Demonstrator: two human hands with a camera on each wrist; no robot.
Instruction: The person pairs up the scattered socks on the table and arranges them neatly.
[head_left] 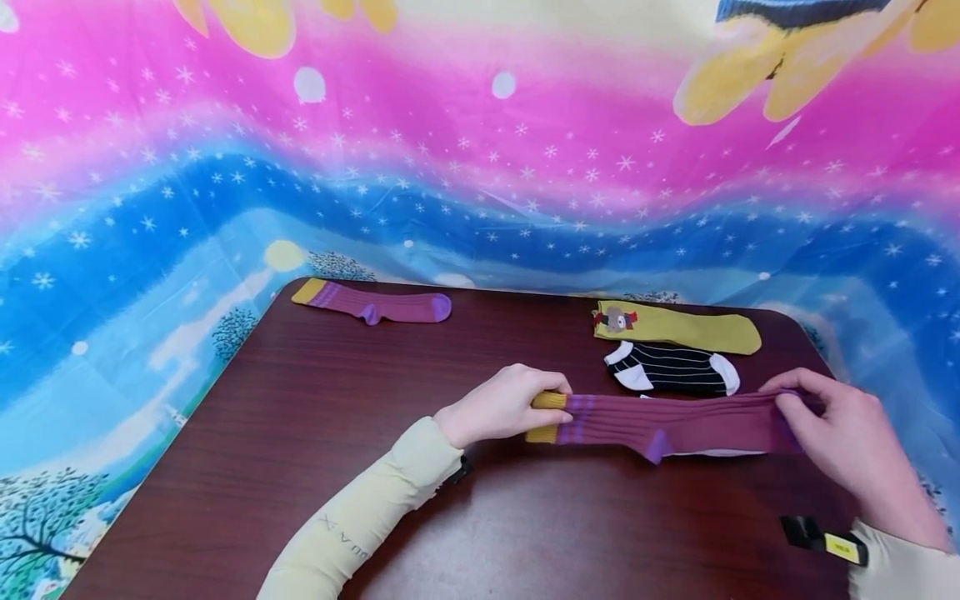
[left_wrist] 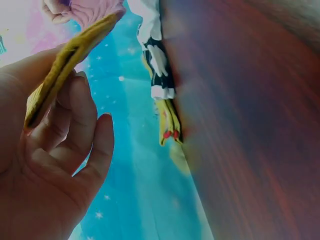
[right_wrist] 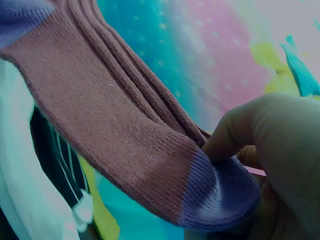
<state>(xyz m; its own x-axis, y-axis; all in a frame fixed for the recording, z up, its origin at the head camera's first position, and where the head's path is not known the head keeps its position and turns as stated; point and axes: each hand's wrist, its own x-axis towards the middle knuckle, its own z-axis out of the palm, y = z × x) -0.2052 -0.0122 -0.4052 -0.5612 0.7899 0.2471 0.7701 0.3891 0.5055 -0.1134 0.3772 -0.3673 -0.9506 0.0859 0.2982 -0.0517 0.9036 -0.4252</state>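
Note:
A maroon ribbed sock (head_left: 675, 421) with a mustard cuff and purple heel and toe is stretched level between both hands. My left hand (head_left: 502, 406) pinches the mustard cuff (left_wrist: 62, 65) between thumb and fingers; in the left wrist view the cuff's opening is pressed nearly flat. At the other end my right hand (head_left: 851, 437) pinches the purple toe (right_wrist: 215, 195). Just beyond the held sock lies a black striped ankle sock (head_left: 678, 369) with white heel and toe. A white item (head_left: 723, 453) peeks out below the maroon sock, mostly hidden by it.
A matching maroon sock (head_left: 397, 307) lies flat at the table's far left corner. An olive-yellow sock (head_left: 693, 327) with an animal figure on its cuff lies at the far right. The dark brown table (head_left: 337, 400) meets a colourful printed cloth (head_left: 450, 192) hanging behind it.

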